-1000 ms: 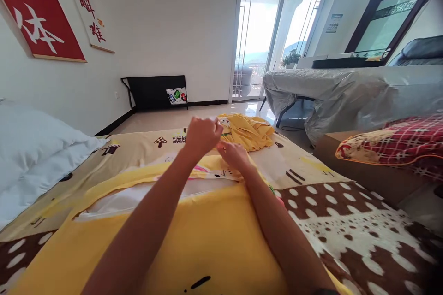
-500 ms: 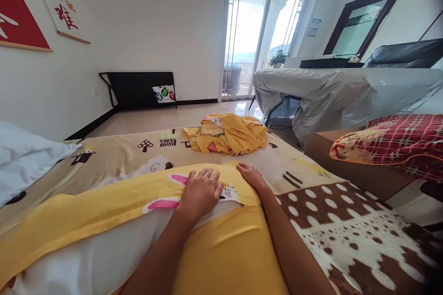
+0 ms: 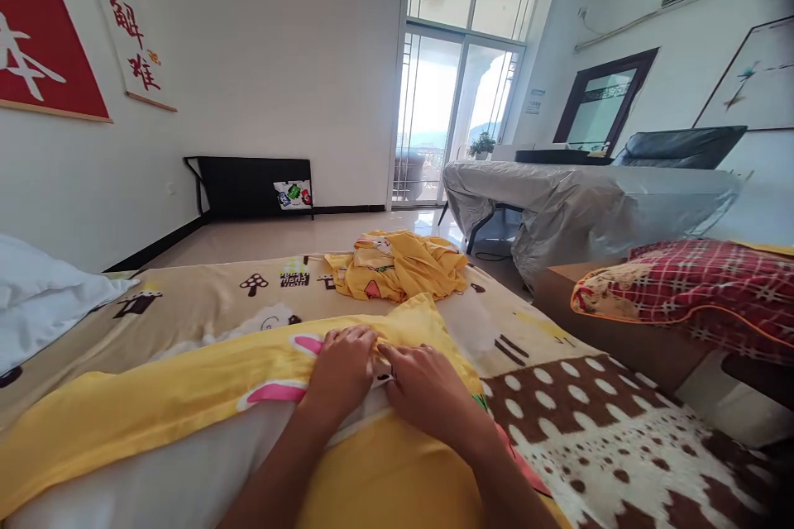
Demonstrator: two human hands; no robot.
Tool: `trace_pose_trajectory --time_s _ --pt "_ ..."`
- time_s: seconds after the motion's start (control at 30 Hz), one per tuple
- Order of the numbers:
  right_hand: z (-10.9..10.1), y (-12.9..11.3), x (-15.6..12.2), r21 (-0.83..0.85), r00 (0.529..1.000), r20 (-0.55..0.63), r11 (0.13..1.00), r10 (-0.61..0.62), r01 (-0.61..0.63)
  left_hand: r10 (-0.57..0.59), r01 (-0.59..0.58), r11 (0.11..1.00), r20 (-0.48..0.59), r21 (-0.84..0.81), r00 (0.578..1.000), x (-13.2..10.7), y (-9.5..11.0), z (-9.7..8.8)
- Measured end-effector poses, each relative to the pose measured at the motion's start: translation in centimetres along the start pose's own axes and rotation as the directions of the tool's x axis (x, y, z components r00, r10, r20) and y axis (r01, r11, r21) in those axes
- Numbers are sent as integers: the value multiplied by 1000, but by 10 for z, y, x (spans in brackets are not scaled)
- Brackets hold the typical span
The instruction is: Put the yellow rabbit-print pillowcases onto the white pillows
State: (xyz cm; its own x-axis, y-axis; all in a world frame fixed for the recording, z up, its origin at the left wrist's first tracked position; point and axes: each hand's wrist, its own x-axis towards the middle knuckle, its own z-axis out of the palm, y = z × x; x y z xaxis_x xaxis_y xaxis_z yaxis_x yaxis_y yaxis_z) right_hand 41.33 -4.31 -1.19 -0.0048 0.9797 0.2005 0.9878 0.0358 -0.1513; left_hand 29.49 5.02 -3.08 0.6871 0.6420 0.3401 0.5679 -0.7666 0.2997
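Leftmost, on the wall: red scroll (image 3: 43, 66), then white scroll (image 3: 127, 25) with red characters. Below, at the edge of view: white pillow (image 3: 43, 297). Next, against the far wall: black frame (image 3: 241, 186), low and oblong.

Foreground, left to centre: yellow cover (image 3: 186, 364) with rabbit print, directly under both hands, on a beige-and-brown patterned blanket (image 3: 186, 289). White fabric (image 3: 142, 471) exposed along its opening, between upper flap and lower panel. Long axis of the flap: from lower left, rising gently to a pointed corner just ahead of the right hand.

Centre: left hand (image 3: 344, 368), fingers bent over the flap beside the pink ears, with the long run of the flap off to its left. Just behind: crumpled yellow bundle (image 3: 403, 269), apart from both hands. Close alongside: right hand (image 3: 428, 388), nearer to the corner, thumb and forefinger toward the left hand, gap between hands narrow. Fingertips partly hidden; cloth pinched or merely pressed, impossible to tell for either hand.

Farther right: glass door (image 3: 434, 107); plastic-draped table (image 3: 571, 207); cardboard box (image 3: 552, 306); red plaid textile (image 3: 688, 289) on top.
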Motion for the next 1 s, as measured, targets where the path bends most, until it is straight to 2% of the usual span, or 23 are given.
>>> trace_pose_trajectory --time_s 0.07,0.1,0.13,0.17,0.2,0.27,0.3,0.37,0.47,0.57,0.6,0.67,0.73,0.83,0.9,1.0 --pt "3 9 9 44 997 -68 998 41 -38 48 -50 999 -90 -13 995 0 4 -3" --pt "4 13 12 63 994 -98 997 55 -49 113 -118 993 -177 -16 978 -1 6 -6" --pt "4 17 13 76 991 -118 996 60 -52 203 -214 977 -285 -7 937 -2 9 -9" --pt "5 19 14 81 990 -128 996 53 -42 299 -318 948 -399 19 867 -5 12 -13" --pt "5 21 13 80 991 -131 997 27 -17 384 -412 909 -497 58 778 -8 15 -17" --pt "4 22 11 87 992 -121 995 -44 54 503 -531 834 -605 151 617 -15 22 -22" --pt "3 22 10 97 992 -111 993 -60 71 544 -561 804 -623 195 562 -19 24 -23" --pt "0 22 9 107 995 -96 993 -31 41 615 -592 756 -615 280 493 -24 29 -19" --pt "-4 23 11 69 995 -89 997 40 -34 730 -634 663 -530 398 431 -24 33 1" --pt "-5 29 11 54 994 -101 998 33 -27 846 -717 525 -373 457 382 -18 35 18" --pt "-5 32 11 60 994 -108 998 22 -16 871 -739 488 -314 465 378 -16 35 20" --pt "-5 36 9 68 994 -110 998 -3 11 896 -756 440 -176 484 408 -15 38 16" --pt "-6 37 7 66 996 -92 998 -11 17 879 -749 406 1 524 477 -18 43 6" --pt "-10 35 5 73 996 -91 997 12 -6 737 -734 416 274 537 618 -26 50 -13" --pt "-13 33 4 92 992 -123 995 39 -27 631 -715 480 366 508 684 -30 51 -18" --pt "-18 30 0 95 986 -150 993 78 -64 526 -640 560 372 526 765 -34 42 -14"
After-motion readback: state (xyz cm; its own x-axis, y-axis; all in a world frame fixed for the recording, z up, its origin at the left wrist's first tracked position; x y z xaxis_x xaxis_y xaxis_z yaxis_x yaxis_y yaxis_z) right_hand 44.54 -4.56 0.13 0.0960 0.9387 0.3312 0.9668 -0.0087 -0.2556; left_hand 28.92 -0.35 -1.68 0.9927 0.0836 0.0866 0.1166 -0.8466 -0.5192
